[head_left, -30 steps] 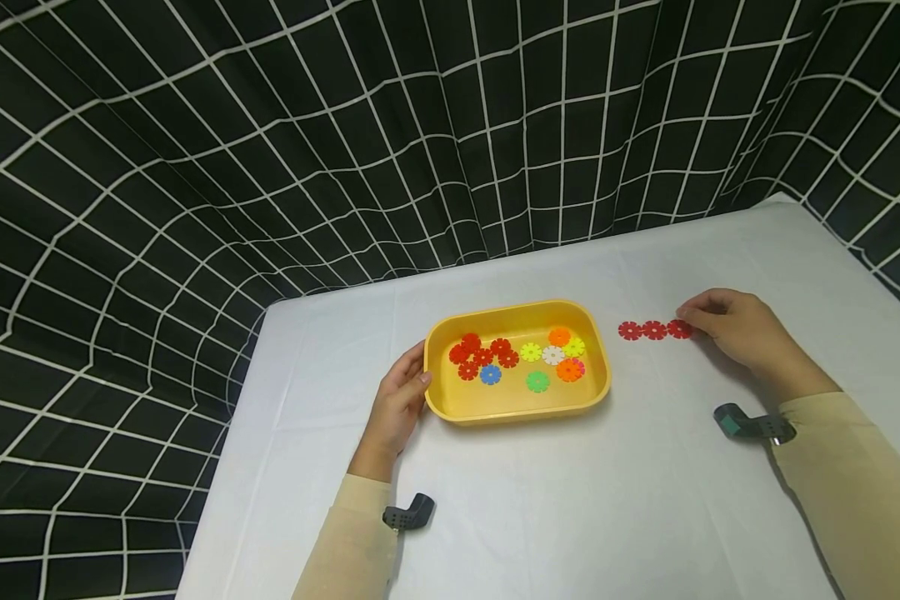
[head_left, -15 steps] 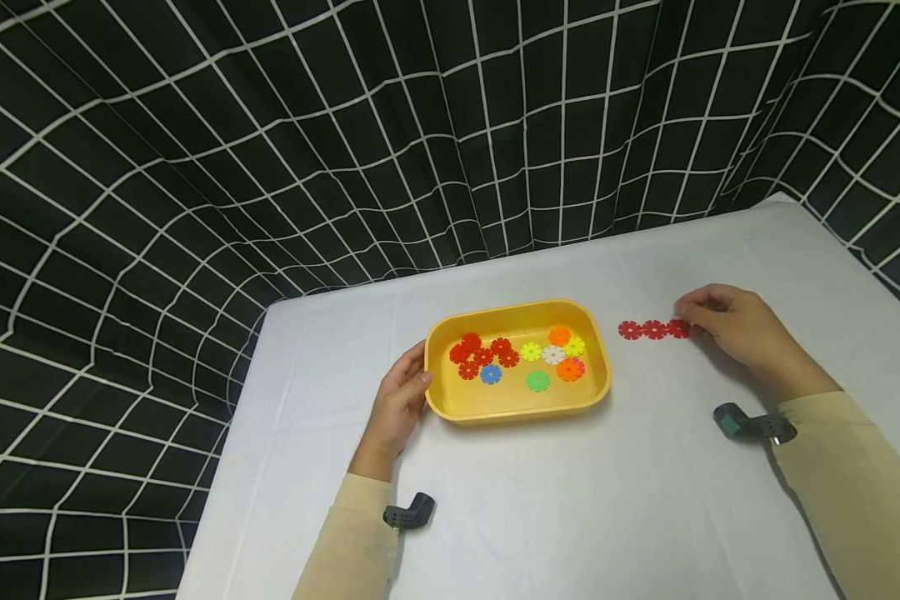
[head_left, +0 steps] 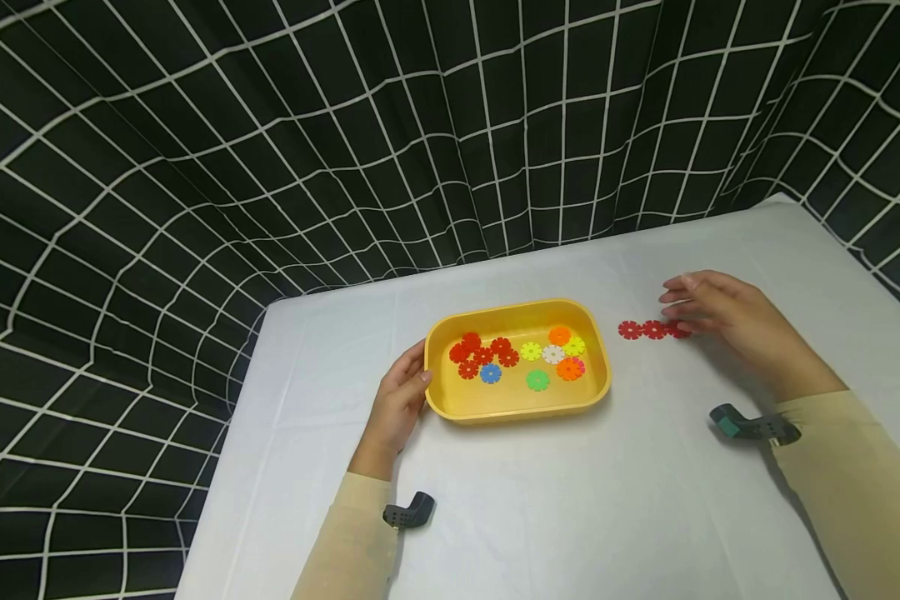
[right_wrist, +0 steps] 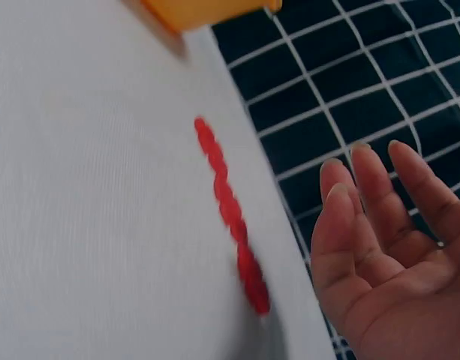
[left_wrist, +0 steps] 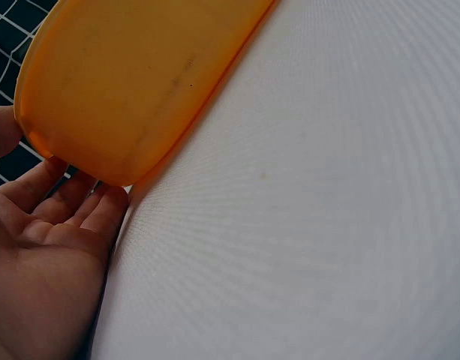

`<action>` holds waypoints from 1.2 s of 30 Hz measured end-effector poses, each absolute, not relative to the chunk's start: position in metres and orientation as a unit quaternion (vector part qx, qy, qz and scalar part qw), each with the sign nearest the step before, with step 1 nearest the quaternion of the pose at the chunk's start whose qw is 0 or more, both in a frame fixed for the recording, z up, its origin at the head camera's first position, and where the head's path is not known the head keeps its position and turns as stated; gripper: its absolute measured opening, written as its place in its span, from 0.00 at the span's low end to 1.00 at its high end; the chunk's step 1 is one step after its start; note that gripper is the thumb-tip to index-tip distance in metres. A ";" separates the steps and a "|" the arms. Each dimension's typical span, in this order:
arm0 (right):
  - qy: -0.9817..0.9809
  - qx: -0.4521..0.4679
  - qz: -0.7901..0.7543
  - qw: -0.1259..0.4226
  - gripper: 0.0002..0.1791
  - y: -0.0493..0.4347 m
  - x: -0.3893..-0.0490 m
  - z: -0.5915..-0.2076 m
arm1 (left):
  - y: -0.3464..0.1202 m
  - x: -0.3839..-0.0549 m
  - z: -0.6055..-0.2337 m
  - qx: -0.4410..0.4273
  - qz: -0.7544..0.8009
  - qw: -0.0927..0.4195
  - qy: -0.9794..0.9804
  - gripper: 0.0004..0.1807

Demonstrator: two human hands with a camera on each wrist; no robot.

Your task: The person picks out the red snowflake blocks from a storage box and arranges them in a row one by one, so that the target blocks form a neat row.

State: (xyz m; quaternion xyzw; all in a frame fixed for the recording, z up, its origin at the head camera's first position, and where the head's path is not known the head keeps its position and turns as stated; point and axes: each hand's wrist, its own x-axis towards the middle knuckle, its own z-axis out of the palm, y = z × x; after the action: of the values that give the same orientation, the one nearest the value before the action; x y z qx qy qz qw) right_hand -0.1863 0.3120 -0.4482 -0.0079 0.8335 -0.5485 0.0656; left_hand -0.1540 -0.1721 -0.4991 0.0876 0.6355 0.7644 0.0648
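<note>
A yellow plastic tray (head_left: 517,406) lies on the white table. My left hand (head_left: 396,407) holds its left end, thumb at the rim and fingers against the outer wall, as the left wrist view also shows on the tray (left_wrist: 139,82). Right of the tray, three red notched plastic discs (head_left: 654,330) lie in a row with their edges meeting. My right hand (head_left: 731,317) hovers over the right end of this row, partly covering the last disc. In the right wrist view the hand (right_wrist: 395,262) has its fingers spread, apart from the red discs (right_wrist: 228,206).
Inside the tray sit several red discs (head_left: 483,357) at left, a blue disc (head_left: 491,374), a green disc (head_left: 537,380), and yellow, white, orange and pink ones at right. A black gridded curtain (head_left: 450,125) rises behind the table (head_left: 555,517).
My right hand has let go of the rightmost red disc and lifted, its fingers spreading. That disc shifted slightly left before release. The left hand and tray stay in place.
</note>
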 end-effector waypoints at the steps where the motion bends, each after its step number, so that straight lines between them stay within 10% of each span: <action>1: 0.827 -0.016 -0.558 0.063 0.36 0.310 -0.186 -0.447 | -0.172 -0.154 -0.499 0.087 0.765 0.065 0.635 0.30; 36: 0.720 -0.178 -0.654 0.149 0.27 0.182 -0.179 -0.410 | -0.173 -0.153 -0.498 0.090 0.759 0.063 0.642 0.31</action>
State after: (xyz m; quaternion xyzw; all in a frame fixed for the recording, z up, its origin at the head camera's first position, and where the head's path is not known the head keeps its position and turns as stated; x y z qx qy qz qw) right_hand -0.1795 0.1820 -0.4098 -0.1781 0.7203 -0.6538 0.1485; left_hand -0.1532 -0.1727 -0.4979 0.0904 0.6416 0.7591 0.0632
